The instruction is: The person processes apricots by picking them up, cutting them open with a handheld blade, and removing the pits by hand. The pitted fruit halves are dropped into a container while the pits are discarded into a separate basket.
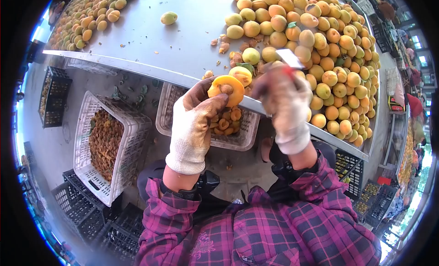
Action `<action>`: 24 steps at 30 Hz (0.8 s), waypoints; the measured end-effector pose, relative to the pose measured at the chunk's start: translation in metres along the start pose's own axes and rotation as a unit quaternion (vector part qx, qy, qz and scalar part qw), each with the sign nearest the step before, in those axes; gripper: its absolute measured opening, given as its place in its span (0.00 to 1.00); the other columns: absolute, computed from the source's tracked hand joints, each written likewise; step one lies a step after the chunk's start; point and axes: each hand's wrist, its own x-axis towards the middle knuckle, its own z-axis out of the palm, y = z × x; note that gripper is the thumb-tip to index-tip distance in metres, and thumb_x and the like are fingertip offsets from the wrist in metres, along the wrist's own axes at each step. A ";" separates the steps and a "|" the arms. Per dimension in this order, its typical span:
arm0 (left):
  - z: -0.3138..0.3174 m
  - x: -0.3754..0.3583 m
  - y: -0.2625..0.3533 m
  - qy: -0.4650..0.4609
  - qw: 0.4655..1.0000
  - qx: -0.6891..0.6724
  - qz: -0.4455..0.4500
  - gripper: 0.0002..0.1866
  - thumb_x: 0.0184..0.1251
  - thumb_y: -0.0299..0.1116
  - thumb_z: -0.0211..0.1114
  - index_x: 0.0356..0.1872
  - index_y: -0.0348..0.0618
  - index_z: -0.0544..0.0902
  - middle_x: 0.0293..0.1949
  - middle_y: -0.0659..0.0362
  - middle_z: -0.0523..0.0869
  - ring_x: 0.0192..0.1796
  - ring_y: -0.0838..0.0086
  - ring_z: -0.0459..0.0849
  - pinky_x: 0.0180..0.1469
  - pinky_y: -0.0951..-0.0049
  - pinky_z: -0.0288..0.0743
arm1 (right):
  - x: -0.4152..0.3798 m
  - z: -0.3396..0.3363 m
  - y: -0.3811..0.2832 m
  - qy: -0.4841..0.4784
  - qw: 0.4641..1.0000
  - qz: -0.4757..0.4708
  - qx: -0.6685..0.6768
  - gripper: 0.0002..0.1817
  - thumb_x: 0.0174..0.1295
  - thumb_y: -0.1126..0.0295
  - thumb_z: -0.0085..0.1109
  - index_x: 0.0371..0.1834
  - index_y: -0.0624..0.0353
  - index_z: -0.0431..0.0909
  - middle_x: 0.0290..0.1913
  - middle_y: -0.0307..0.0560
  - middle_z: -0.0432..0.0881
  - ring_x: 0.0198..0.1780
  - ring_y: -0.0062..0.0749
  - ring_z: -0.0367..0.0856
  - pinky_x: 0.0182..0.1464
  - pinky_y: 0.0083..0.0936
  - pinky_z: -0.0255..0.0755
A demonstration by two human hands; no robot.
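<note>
Left gloved hand [194,124] pinched halved apricot [226,89], pit exposed, above white crate [247,133]. Right gloved hand [283,99] closed around knife [290,59]. Best lever pit out, blade clear of thumb.

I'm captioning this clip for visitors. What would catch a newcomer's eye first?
The left hand, gloved, holds a halved apricot with its pit showing at the table's edge. The right hand grips a small knife beside it. A heap of whole apricots covers the table's right side.
</note>
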 end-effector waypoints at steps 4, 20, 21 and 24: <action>0.004 -0.003 -0.001 -0.001 0.999 0.041 -0.004 0.22 0.68 0.24 0.64 0.62 0.29 0.77 0.50 0.55 0.87 0.48 0.73 0.87 0.50 0.75 0.83 | 0.004 0.001 -0.016 -0.030 0.984 -0.156 0.086 0.25 0.75 0.53 0.55 0.27 0.64 0.81 0.35 0.53 0.85 0.32 0.27 0.80 0.38 0.25 0.75; 0.007 -0.001 0.001 0.056 0.995 0.072 0.043 0.19 0.67 0.23 0.66 0.58 0.28 0.81 0.46 0.56 0.89 0.44 0.76 0.87 0.47 0.78 0.81 | -0.003 0.006 -0.005 -0.040 0.938 -0.218 -0.267 0.07 0.69 0.73 0.61 0.41 0.64 0.87 0.33 0.42 0.86 0.24 0.16 0.73 0.28 0.17 0.68; 0.007 -0.002 0.003 0.058 0.994 0.081 0.045 0.20 0.65 0.22 0.68 0.57 0.26 0.80 0.47 0.55 0.88 0.46 0.77 0.86 0.51 0.78 0.80 | -0.003 0.006 -0.004 -0.041 0.938 -0.217 -0.266 0.07 0.69 0.73 0.61 0.41 0.64 0.87 0.33 0.42 0.86 0.24 0.16 0.73 0.28 0.17 0.68; 0.006 -0.003 0.001 0.059 0.992 0.097 0.061 0.19 0.64 0.21 0.70 0.55 0.24 0.81 0.46 0.54 0.88 0.47 0.77 0.85 0.54 0.79 0.78 | -0.004 0.005 -0.008 -0.065 0.928 -0.232 -0.283 0.08 0.69 0.71 0.61 0.41 0.65 0.87 0.32 0.42 0.86 0.25 0.18 0.78 0.31 0.17 0.71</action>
